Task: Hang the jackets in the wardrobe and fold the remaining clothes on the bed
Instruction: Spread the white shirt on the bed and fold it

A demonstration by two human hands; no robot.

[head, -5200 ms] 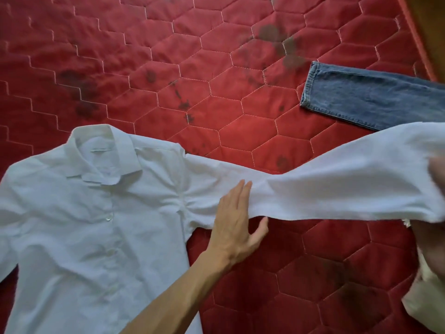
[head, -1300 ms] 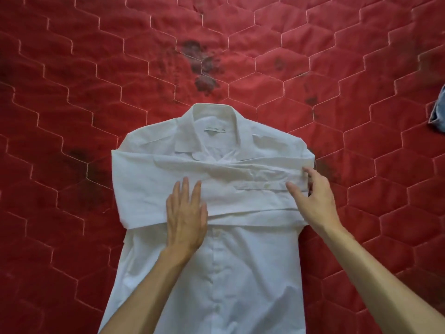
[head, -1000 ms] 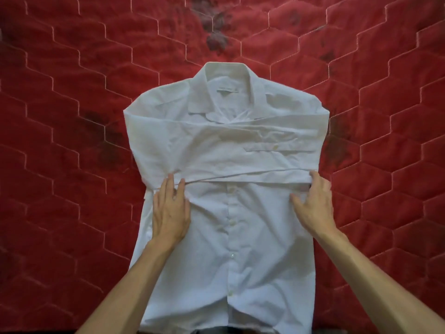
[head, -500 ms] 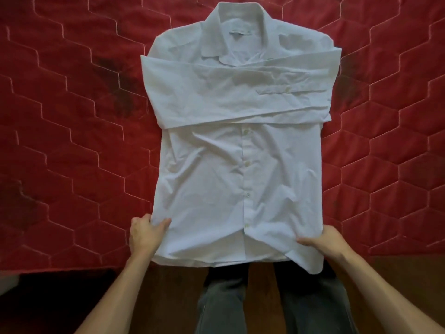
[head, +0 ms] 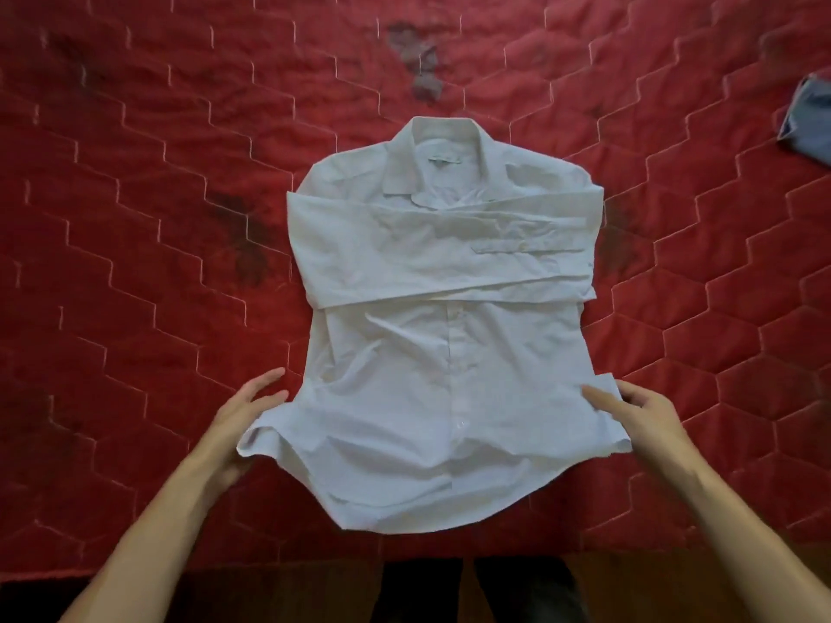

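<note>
bed (head: 135,245): red quilted cover with hexagon stitching. It fills nearly the whole view, and the whole job is happening on it.
white shirt (head: 449,361): middle of the bed, buttons up, collar pointing away from the person, both sleeves (head: 427,258) already folded across the chest. Half a second ago it lay flat with the hem right at the bed's near edge. Now the bottom is lifted off the cover, bunched up and drawn further up the bed.
what that means: looks like the bottom-to-collar fold has just kicked off, so I'd say this shirt is almost done.
floor (head: 270,591): dark strip below the bed's edge, with the person's dark trousers (head: 422,591) standing there. No wardrobe or jackets in sight.
left hand (head: 245,418): at the lower left hem corner, cloth draped over the palm, fingers (head: 270,377) only loosely curled, holding it up.
right hand (head: 647,418): pinching the lower right edge, thumb on top, the rest behind the cloth.
jeans (head: 809,123): blue scrap at the far right edge, well apart from the shirt. Probably next in line.
stains (head: 418,65): dark blotches on the cover beyond the collar, and more left of the shirt.
</note>
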